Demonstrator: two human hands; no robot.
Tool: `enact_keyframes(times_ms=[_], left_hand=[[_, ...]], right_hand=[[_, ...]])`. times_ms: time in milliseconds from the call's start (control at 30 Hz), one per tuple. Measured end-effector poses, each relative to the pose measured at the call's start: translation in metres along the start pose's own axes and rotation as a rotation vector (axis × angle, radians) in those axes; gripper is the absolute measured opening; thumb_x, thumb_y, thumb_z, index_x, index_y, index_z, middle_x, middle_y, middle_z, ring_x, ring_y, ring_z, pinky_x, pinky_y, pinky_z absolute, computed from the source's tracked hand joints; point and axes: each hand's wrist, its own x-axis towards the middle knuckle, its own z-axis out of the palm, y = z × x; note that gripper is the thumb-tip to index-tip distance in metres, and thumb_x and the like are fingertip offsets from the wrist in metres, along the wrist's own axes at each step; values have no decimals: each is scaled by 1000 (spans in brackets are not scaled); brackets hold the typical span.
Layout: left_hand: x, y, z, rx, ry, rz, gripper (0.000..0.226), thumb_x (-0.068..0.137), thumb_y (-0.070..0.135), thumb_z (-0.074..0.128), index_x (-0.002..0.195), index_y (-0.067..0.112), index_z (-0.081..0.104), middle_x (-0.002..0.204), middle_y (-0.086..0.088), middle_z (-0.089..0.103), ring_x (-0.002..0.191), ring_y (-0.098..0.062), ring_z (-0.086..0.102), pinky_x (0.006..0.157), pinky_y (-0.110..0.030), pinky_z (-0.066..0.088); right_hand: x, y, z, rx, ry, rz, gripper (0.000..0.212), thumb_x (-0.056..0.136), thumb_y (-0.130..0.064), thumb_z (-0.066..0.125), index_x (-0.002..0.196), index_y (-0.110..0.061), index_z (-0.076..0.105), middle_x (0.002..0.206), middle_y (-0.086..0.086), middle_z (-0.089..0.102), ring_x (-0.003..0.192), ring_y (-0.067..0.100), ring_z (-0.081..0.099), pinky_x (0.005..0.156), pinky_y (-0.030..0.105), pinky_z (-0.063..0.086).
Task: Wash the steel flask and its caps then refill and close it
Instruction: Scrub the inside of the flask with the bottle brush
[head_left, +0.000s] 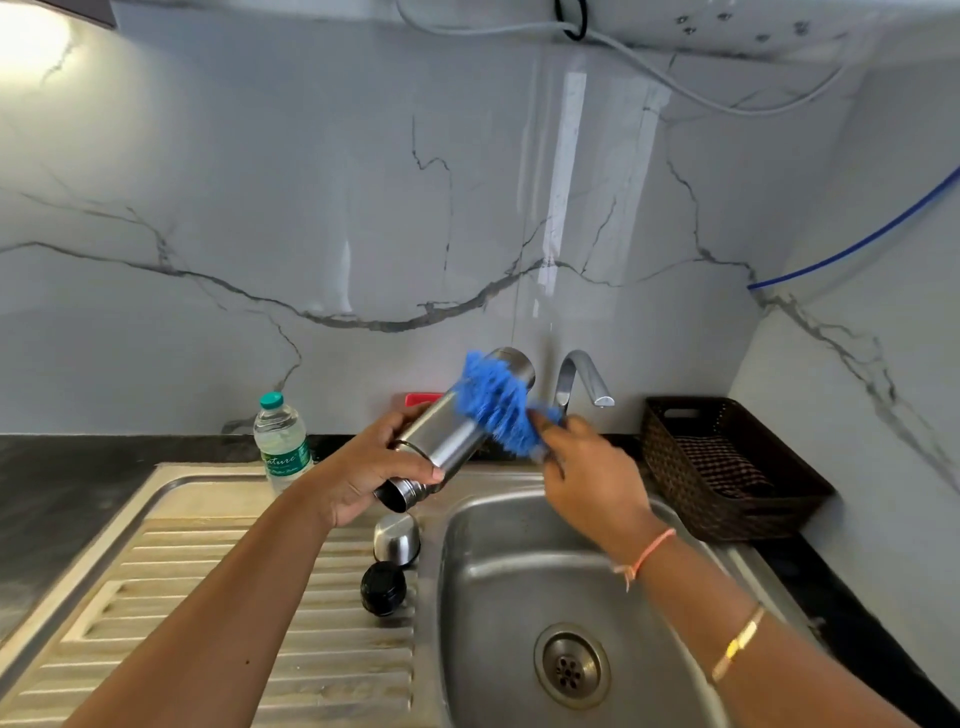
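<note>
Steel flask (457, 436) is held tilted above the back left corner of the sink basin (493, 597), with its open mouth pointing down toward the person and its base raised toward the wall. The left hand (363, 467) grips it near the neck, fingers and thumb curled round the body. The right hand (592, 478), over the basin's back edge, clutches a blue scrubber (498, 410) that lies against the flask's upper half. Just left of the basin, on the ribbed drainboard (208, 597), a steel cap (396, 538) stands with a black cap (383, 588) just in front of it. A water bottle (283, 441) stands behind and left of the basin, a tap (576, 379) behind it, and a dark woven basket (727, 467) to its right.
</note>
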Motion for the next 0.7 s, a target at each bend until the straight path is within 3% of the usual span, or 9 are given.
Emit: enact_keyframes(times_ms=[100, 167, 367, 500, 567, 700], left_hand=[[2, 0, 6, 130, 34, 40, 79, 48, 3, 76, 120, 26, 54, 106, -5, 64, 97, -21, 65, 82, -29, 52], [3, -1, 10, 211, 40, 53, 79, 50, 1, 79, 121, 26, 53, 107, -2, 65, 102, -20, 63, 90, -31, 50], [5, -6, 19, 350, 26, 61, 83, 70, -11, 74, 132, 32, 41, 107, 0, 54, 89, -13, 58, 65, -16, 49], [7, -11, 20, 380, 60, 67, 77, 69, -9, 76, 127, 31, 43, 110, 2, 60, 98, -15, 60, 76, -21, 48], [8, -10, 21, 395, 90, 87, 74, 68, -9, 77, 118, 32, 43, 106, 3, 63, 97, -12, 61, 74, -18, 46], [8, -7, 19, 387, 132, 126, 79, 62, 1, 84, 125, 29, 48, 110, 3, 60, 97, -14, 61, 78, -25, 51]], right_hand=[[-31, -20, 5, 32, -39, -142, 57, 97, -25, 41, 149, -39, 21, 135, -2, 44, 99, 21, 59, 80, 31, 48], [-35, -14, 12, 47, -21, -133, 57, 97, -25, 41, 149, -38, 21, 136, -3, 43, 101, 21, 59, 81, 32, 49], [-11, 29, 14, 91, -17, 159, 56, 97, -20, 42, 147, -39, 27, 130, 3, 49, 103, 27, 58, 82, 35, 47], [-35, 3, 10, 34, -75, -41, 58, 98, -25, 39, 149, -40, 18, 135, -2, 43, 102, 20, 58, 86, 32, 48], [-48, -10, 13, 48, -61, -122, 58, 98, -26, 38, 150, -40, 16, 137, -5, 41, 104, 18, 57, 85, 32, 47], [-23, 12, 14, 144, -33, 42, 54, 97, -22, 42, 147, -38, 28, 131, 1, 49, 104, 22, 57, 84, 33, 47]])
